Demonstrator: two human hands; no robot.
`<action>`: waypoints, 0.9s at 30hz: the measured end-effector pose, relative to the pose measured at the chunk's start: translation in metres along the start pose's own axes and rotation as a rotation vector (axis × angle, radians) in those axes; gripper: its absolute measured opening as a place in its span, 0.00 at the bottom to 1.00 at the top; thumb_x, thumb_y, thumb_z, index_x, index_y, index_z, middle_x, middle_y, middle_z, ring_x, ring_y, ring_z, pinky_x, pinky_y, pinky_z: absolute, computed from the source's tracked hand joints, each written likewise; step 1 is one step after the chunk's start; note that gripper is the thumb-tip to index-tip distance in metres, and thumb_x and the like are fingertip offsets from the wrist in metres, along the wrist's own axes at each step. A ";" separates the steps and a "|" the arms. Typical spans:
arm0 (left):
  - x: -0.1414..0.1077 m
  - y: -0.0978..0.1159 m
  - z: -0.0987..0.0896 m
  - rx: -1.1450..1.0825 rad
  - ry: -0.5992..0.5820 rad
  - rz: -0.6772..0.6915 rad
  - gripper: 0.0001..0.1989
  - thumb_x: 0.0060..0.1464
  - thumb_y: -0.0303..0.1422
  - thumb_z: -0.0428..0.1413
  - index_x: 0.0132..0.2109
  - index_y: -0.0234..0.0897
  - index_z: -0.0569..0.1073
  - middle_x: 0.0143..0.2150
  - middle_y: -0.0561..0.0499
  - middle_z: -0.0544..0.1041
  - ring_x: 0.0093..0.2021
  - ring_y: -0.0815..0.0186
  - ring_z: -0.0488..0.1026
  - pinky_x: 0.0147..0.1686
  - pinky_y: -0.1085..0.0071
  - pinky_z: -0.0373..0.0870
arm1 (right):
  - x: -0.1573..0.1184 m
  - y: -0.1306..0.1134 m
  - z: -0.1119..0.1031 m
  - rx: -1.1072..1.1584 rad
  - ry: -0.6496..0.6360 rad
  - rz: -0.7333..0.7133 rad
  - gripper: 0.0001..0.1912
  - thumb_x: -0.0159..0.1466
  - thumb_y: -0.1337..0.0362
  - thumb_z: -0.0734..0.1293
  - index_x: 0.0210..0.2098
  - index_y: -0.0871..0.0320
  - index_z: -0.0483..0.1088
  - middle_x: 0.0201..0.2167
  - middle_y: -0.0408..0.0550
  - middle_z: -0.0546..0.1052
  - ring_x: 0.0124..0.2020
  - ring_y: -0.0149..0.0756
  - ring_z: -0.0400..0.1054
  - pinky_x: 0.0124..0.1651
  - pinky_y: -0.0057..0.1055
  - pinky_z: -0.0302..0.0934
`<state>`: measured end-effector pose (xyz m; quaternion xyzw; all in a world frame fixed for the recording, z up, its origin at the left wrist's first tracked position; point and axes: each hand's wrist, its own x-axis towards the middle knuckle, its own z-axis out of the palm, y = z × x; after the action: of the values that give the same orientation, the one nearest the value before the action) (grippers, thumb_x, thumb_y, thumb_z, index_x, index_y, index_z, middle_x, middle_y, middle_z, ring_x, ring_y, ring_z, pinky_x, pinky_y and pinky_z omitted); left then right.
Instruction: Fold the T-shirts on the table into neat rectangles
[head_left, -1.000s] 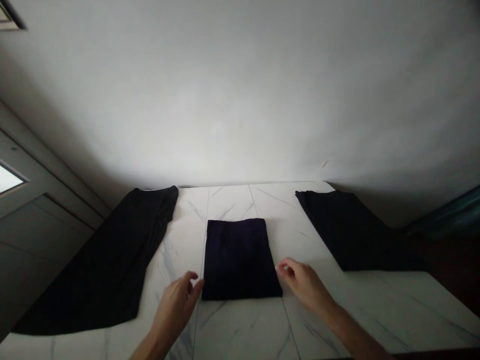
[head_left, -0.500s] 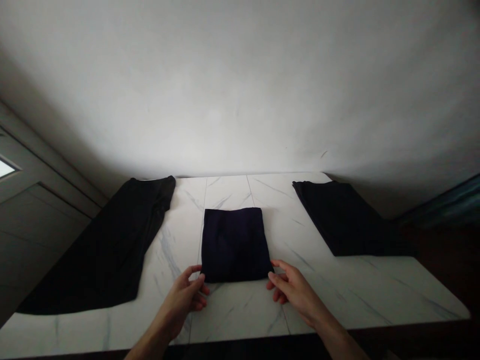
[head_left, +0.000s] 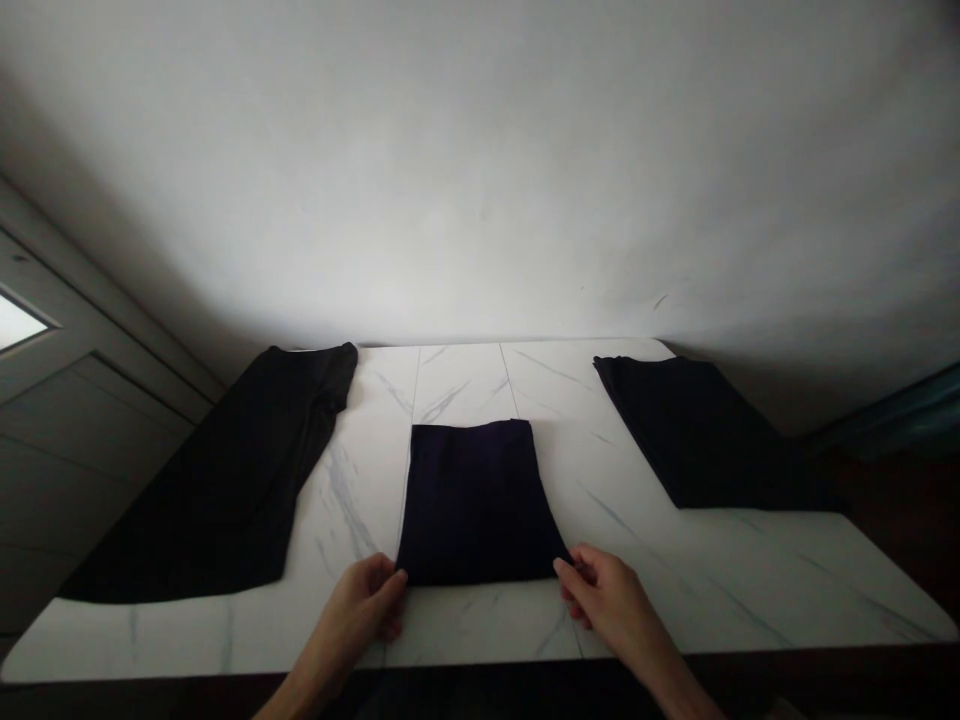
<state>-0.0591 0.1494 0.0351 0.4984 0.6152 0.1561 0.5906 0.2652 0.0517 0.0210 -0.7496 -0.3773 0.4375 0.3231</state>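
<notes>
1. Cloth: dark purple, folded into a rough square, mid-table, near the front edge; far edge about straight, near corners drawn outward, so the near side looks wider than the far one.
2. Left hand: closed narrow, thumb on top, pinching the near left corner of the cloth; other fingers curled below.
3. Right hand: same grip mirrored, thumb and fingers pinching the near right corner.
4. Both forearms come in low from the near side, one each side of the cloth; the near edge runs about straight between the hands.
5. Table: white, grey marble-type veins, thin seams running front to back, rounded corners, far edge along the wall.
6. Black garment: on the table to the person's left, laid long, slanting from the far edge down toward the near left, well apart from the cloth. Type of garment: cannot tell.
7. Dark garment: folded, to the person's right, slanting the other way, also apart from the cloth; its right end is lost in shadow.
8. Wall plain, pale, small scuff above the dark garment.
9. Door far left, grey panels, bright pane.
</notes>
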 end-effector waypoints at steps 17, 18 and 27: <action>0.031 0.034 0.064 1.197 0.099 1.038 0.36 0.66 0.46 0.49 0.74 0.44 0.46 0.75 0.46 0.52 0.74 0.50 0.47 0.70 0.42 0.45 | 0.028 -0.021 0.041 -0.920 0.050 -0.915 0.37 0.72 0.47 0.58 0.74 0.57 0.46 0.73 0.55 0.53 0.73 0.53 0.44 0.70 0.58 0.45; 0.030 0.033 0.064 1.194 0.078 1.047 0.37 0.66 0.47 0.50 0.75 0.44 0.46 0.75 0.47 0.52 0.74 0.50 0.47 0.70 0.42 0.45 | 0.027 -0.019 0.040 -0.927 0.048 -0.910 0.38 0.71 0.47 0.59 0.74 0.57 0.46 0.73 0.55 0.52 0.73 0.53 0.43 0.71 0.58 0.45; 0.059 0.074 0.053 1.154 0.162 0.968 0.33 0.67 0.45 0.49 0.73 0.42 0.52 0.76 0.42 0.49 0.75 0.46 0.45 0.68 0.38 0.46 | 0.052 -0.054 0.023 -0.931 0.107 -0.839 0.36 0.73 0.49 0.55 0.74 0.59 0.45 0.74 0.56 0.49 0.74 0.50 0.40 0.72 0.55 0.42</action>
<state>0.0305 0.2092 0.0455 0.9299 0.3531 0.0874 0.0544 0.2468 0.1265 0.0345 -0.6205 -0.7737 0.0252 0.1254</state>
